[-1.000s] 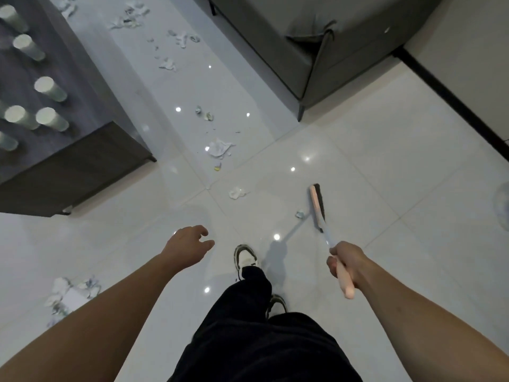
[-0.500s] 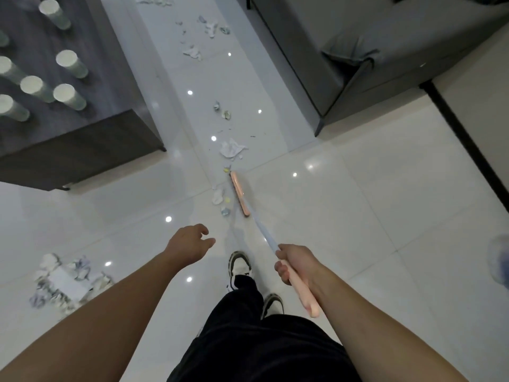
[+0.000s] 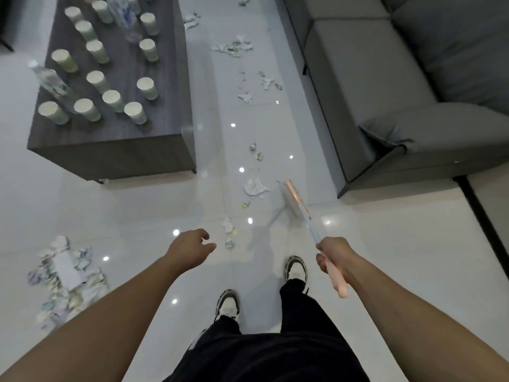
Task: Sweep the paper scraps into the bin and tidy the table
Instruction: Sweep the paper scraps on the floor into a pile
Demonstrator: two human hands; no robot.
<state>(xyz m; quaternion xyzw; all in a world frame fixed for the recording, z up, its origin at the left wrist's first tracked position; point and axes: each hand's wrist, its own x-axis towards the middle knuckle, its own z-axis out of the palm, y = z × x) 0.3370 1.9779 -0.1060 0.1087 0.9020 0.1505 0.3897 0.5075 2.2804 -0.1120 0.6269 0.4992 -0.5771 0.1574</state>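
Pink plastic is showing at both ends of the broom [image 3: 300,213] — on the grip and along the top of the head. The right hand [image 3: 332,256] is curling its fingers around the pink grip, and the pale shaft is slanting away from it to the head, which is sitting on the glossy white floor [image 3: 385,257] just right of a crumpled scrap [image 3: 254,186]. More paper scraps [image 3: 237,45] are lying scattered along the strip of floor between the dark table [image 3: 115,150] on the left and the grey sofa [image 3: 413,86] on the right, thinning out toward the near end. A few small bits [image 3: 229,235] are lying just beyond the left hand [image 3: 190,248], which is hanging over the floor with loosely bent fingers, holding nothing. A gathered pile of scraps [image 3: 66,277] is lying on the near left, well apart from the broom. On the table, many pale paper cups [image 3: 135,113] are standing upright in rough rows, with two clear bottles [image 3: 53,85] among them — one at the left edge, one at the far end. Two sneakers [image 3: 296,268] and dark trousers are showing at the bottom.
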